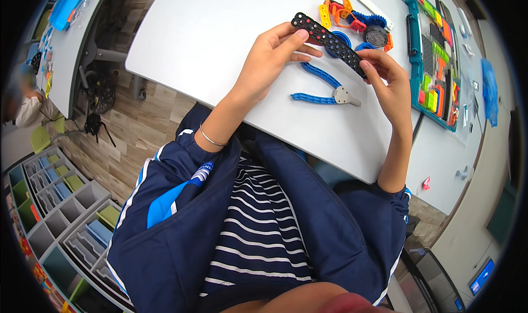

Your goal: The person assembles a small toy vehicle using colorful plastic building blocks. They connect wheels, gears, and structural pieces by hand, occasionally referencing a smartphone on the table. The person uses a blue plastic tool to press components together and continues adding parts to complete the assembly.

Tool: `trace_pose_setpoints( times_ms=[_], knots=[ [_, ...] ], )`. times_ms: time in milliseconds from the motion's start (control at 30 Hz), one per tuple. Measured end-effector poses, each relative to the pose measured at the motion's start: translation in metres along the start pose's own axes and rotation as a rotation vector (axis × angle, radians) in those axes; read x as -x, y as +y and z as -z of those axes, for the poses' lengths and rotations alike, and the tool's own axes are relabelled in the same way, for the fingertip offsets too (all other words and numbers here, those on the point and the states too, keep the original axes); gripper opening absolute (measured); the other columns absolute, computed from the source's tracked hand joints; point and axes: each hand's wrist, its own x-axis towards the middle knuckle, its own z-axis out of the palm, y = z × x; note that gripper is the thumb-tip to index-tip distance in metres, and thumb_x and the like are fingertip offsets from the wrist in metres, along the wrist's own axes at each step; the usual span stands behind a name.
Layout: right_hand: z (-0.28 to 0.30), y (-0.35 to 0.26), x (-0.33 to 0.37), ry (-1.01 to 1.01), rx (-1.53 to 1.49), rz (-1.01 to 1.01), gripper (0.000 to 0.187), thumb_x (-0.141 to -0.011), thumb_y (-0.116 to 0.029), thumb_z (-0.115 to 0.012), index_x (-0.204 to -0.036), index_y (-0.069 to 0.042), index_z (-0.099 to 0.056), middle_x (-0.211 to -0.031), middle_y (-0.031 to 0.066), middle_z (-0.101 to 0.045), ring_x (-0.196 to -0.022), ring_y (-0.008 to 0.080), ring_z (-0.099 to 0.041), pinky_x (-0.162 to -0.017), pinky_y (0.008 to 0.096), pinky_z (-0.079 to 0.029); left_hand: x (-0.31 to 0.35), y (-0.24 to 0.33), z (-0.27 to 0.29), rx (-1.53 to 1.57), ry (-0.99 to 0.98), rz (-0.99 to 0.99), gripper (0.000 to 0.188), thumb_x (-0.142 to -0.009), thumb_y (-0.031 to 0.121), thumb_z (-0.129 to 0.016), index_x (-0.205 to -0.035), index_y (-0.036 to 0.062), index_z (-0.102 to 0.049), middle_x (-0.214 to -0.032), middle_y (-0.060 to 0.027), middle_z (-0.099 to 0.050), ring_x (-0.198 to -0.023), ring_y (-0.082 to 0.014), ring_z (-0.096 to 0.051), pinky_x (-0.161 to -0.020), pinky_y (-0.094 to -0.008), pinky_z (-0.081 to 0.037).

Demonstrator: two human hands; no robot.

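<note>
A long black perforated building plate (331, 42) dotted with small red and blue pegs is held up over the white table. My left hand (278, 52) pinches its far left end between thumb and fingers. At the near right end, my right hand (388, 78) grips it the same way. Below the plate, blue-handled pliers (324, 87) with a grey head lie on the tabletop, handles spread apart, touched by neither hand. Just behind the plate sits a heap of orange and yellow pieces (342, 9), blue gears (374, 19) and a dark grey wheel (376, 36), partly hidden by the plate.
To the right stands a teal case (416, 54) of sorted colourful pieces. A white strip (375, 12) lies behind the heap. The white table's (209, 38) near edge runs before my body. A small red-and-white item (427, 183) rests on the adjoining table. Another person is at far left.
</note>
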Motion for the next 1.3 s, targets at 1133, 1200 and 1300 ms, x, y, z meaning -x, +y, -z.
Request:
trace_pose_setpoints(
  times_ms=[1133,1200,1300],
  knots=[
    [-0.03,-0.022,0.007,0.256,0.276,0.545,0.04,-0.077,-0.005,-0.082,-0.117,-0.009,-0.075,-0.099,0.0045,-0.066,-0.074,0.0134,-0.063,-0.065,0.0268,-0.054,0.005,-0.001,0.014,0.119,-0.056,-0.169,0.042,-0.107,0.026,-0.045,-0.137,-0.0023,-0.051,-0.129,-0.0219,-0.062,-0.121,-0.0332,-0.063,-0.102,-0.0453,-0.053],
    [-0.028,-0.026,0.009,0.176,0.261,0.435,0.058,-0.072,-0.018,-0.088,-0.126,-0.007,-0.068,-0.102,0.0065,-0.067,-0.079,0.0175,-0.063,-0.07,0.0293,-0.053,0.005,-0.002,0.017,0.137,0.023,-0.262,0.041,-0.107,0.028,-0.042,-0.135,-0.001,-0.051,-0.13,-0.0223,-0.062,-0.123,-0.0346,-0.061,-0.104,-0.0469,-0.051],
    [-0.033,-0.029,0.013,0.032,0.225,0.263,0.071,-0.069,-0.029,-0.09,-0.129,-0.003,-0.061,-0.104,0.0076,-0.067,-0.088,0.0212,-0.062,-0.078,0.0338,-0.052,0.003,0.0,0.027,0.132,0.138,-0.456,0.041,-0.109,0.032,-0.032,-0.131,0.0018,-0.048,-0.13,-0.0231,-0.061,-0.129,-0.0364,-0.057,-0.106,-0.0482,-0.048]
  ],
)
